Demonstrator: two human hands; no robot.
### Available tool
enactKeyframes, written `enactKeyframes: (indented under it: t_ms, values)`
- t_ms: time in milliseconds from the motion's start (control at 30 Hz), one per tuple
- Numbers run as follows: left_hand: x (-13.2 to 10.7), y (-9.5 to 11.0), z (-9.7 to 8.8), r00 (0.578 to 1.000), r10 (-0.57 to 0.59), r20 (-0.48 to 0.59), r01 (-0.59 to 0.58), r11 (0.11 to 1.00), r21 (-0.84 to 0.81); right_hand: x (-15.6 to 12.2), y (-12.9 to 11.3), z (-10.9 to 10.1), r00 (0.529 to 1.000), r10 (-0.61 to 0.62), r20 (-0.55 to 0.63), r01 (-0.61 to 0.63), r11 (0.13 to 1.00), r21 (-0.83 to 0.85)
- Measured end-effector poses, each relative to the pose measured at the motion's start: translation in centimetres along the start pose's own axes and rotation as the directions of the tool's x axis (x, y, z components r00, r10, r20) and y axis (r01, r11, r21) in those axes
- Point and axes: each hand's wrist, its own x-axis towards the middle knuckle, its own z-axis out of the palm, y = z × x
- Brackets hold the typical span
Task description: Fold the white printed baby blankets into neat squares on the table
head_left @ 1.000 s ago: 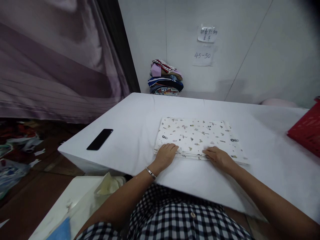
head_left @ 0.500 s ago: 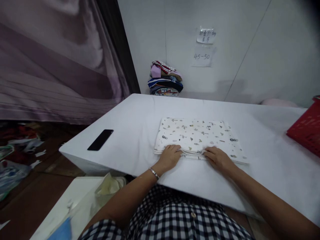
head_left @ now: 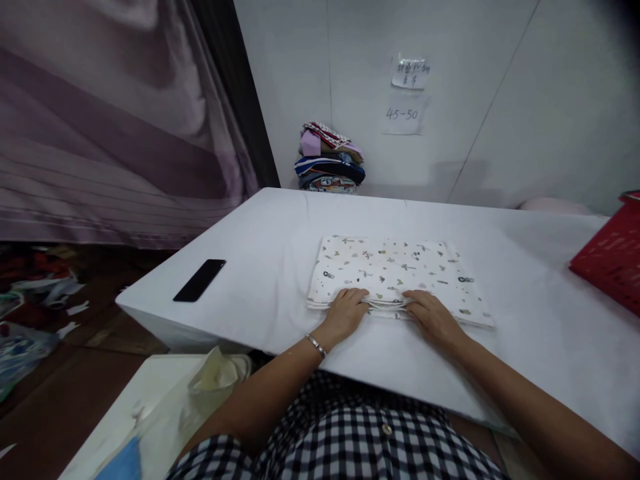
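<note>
Two hands (head_left: 345, 316) grip one patterned cloth (head_left: 385, 270); one phone (head_left: 200, 280) lies apart.

I can pass between the black phone (head_left: 200, 280) on the left and the folded cloth (head_left: 390, 267); right of the cloth, the red basket (head_left: 613, 257) bounds my way.

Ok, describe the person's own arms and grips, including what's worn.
The left grip and right grip wear no gloves. A silvery bracelet circles the left wrist; the right wrist is bare. The left arm has a black-and-white checked sleeve; the right arm shows no sleeve within view.
</note>
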Motion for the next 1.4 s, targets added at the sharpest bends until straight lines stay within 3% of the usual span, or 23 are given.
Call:
enactKeyframes:
  t_ms: [200,367,467,633,867,1067,1267,1400]
  values:
    - [-0.4,-0.2,0.0,0.995,0.073,-0.065,-0.073,0.997,0.006,-0.8,-0.2,0.3,0.988,0.153,0.026,-0.154,0.986,0.06]
    - [-0.2,0.1,-0.2,0.984,0.159,-0.08,-0.156,0.987,0.04,-1.0,-0.1,0.8,0.995,0.091,0.047,-0.092,0.995,0.024]
    - [-0.1,0.2,-0.3,0.983,0.179,-0.046,-0.178,0.984,0.03,-1.0,0.2,1.2,1.0,-0.023,0.019,0.024,0.998,-0.057]
    - [0.2,0.2,-0.4,0.989,0.14,-0.049,-0.141,0.99,-0.025,-0.9,0.6,1.5,0.985,-0.171,-0.016,0.166,0.974,-0.154]
    - [0.5,0.2,-0.3,0.996,0.084,-0.017,-0.085,0.994,-0.062,-0.6,0.1,1.5,0.985,-0.161,-0.056,0.149,0.972,-0.182]
    - [0.8,0.2,-0.3,0.998,-0.045,-0.045,0.039,0.993,-0.116,-0.2,-0.4,1.2,0.991,-0.136,-0.011,0.131,0.975,-0.179]
    - [0.3,0.5,-0.3,0.996,0.071,0.047,-0.072,0.997,0.009,-0.3,-0.3,1.2,0.996,-0.087,0.036,0.092,0.983,-0.158]
    - [0.0,0.8,-0.4,0.995,0.05,0.081,-0.055,0.997,0.059,-0.3,-0.3,1.2,0.994,-0.078,0.082,0.091,0.981,-0.172]
